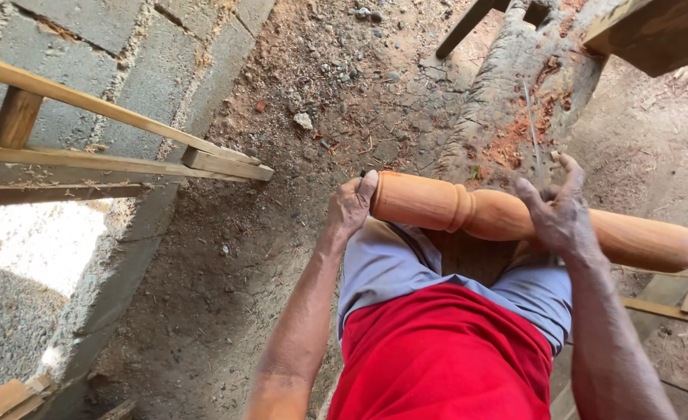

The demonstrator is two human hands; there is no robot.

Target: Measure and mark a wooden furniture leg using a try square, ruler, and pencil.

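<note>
A turned, reddish-brown wooden post [468, 211] with a rounded collar lies across my lap, over grey shorts and a red shirt. My left hand [352, 206] grips its left end, thumb over the flat end face. My right hand [559, 211] rests on top of the post near its middle, fingers spread and holding what looks like a thin metal blade [532, 128] that stands up from the wood. The post's right end [655, 245] reaches past my right arm.
A worn log block [515, 93] dusted with red sawdust stands just ahead of my knees. A block wall [126, 47] and wooden rails [126, 148] are on the left. Dirt floor with chips and small stones [303, 120] lies between. Wooden planks [663, 31] sit at top right.
</note>
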